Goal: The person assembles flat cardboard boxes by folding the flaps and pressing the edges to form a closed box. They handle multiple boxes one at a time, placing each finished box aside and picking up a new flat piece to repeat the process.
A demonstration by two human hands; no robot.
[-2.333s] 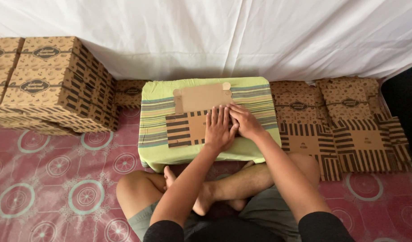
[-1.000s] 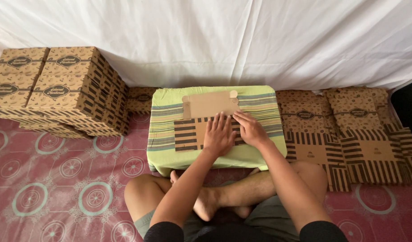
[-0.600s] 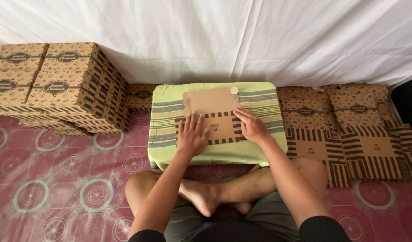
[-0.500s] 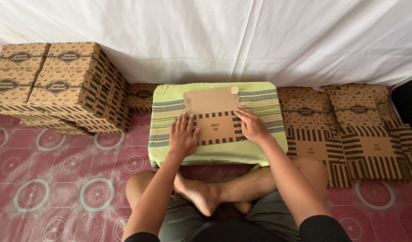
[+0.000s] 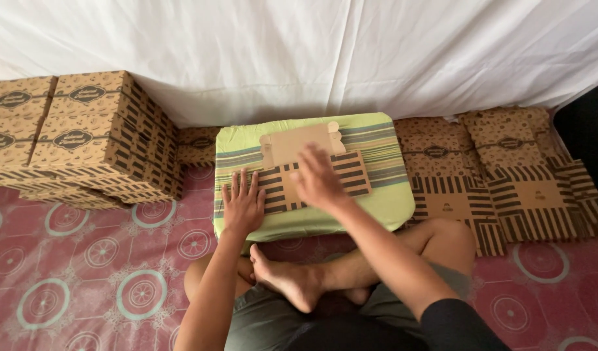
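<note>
A flat, unfolded brown cardboard box blank (image 5: 299, 144) with black stripes lies on a green striped cushion (image 5: 383, 195) in front of my crossed legs. My left hand (image 5: 242, 203) rests flat, fingers spread, on the blank's left edge. My right hand (image 5: 316, 177) is blurred over the middle of the blank, fingers apart, holding nothing that I can see.
Folded brown patterned boxes (image 5: 84, 140) are stacked at the left against a white cloth wall (image 5: 325, 52). More flat box blanks (image 5: 507, 175) lie in piles at the right. A red floor mat with circle patterns (image 5: 84, 286) spreads around me.
My left hand slid from the blank's middle out to its left edge. My right hand moved left toward the centre of the blank.
</note>
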